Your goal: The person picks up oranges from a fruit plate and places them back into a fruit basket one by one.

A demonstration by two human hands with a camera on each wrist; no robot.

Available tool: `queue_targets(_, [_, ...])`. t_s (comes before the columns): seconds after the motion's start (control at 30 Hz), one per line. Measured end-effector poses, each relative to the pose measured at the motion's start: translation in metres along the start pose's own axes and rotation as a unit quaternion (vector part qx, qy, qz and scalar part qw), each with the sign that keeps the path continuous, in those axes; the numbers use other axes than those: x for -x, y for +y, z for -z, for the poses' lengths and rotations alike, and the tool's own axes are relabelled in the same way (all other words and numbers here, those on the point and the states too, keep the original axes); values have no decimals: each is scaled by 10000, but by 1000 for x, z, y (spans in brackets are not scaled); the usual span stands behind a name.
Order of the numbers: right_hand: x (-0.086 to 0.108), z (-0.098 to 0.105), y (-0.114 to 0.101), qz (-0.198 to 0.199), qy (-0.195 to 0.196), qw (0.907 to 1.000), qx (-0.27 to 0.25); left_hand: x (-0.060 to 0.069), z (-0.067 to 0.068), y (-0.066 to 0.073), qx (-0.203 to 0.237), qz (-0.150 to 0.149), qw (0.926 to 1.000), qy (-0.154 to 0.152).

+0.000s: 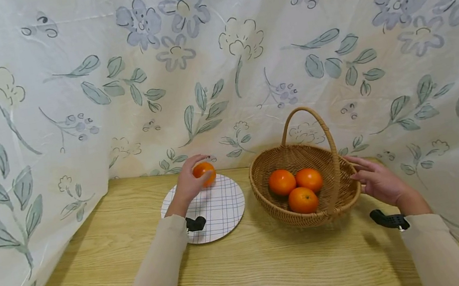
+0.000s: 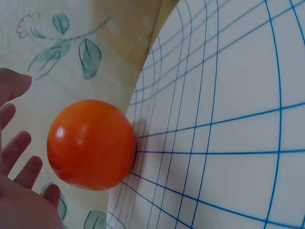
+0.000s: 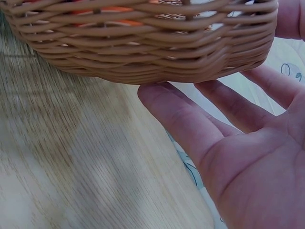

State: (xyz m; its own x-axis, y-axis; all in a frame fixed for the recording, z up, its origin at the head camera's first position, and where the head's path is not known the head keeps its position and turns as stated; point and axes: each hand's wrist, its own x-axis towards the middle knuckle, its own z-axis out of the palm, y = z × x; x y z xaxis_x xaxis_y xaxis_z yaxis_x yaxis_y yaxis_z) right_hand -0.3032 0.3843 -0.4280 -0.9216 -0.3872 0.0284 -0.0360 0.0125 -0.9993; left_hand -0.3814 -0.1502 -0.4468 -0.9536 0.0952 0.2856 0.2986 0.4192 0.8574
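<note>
An orange [image 1: 206, 174] sits on the far part of a round white plate with blue grid lines [image 1: 222, 210]. My left hand [image 1: 188, 185] is beside it with fingers spread. In the left wrist view a gap shows between the fingers and the orange [image 2: 91, 145]. A wicker basket [image 1: 288, 219] with a tall arched handle stands to the right, holding three oranges [image 1: 303, 200]. At its right side, my right hand [image 1: 379, 183] touches the wall near the rim. The right wrist view shows its long fingers [image 3: 181, 119] fairly straight against the woven wall [image 3: 157, 62].
A light wooden table [image 1: 234, 279] carries the plate and basket. Floral cloth [image 1: 209, 75] hangs behind and along both sides, close to the table's back edge. Black straps with small devices [image 1: 196, 224] are on both wrists.
</note>
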Motion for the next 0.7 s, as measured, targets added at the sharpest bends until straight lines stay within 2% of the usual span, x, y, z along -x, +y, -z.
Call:
queue_targets(0.2, [0, 0, 0, -25, 65, 10000, 65, -5, -1, -5, -216, 263, 9993, -150])
queue_targets(0.33, [0, 0, -1, -70, 98, 9999, 83, -8, -4, -8, -368, 282, 9985, -273])
queue_targets(0.7, [0, 0, -1, -50, 21, 10000, -63, -11, -8, -14, -556, 571, 9963, -325])
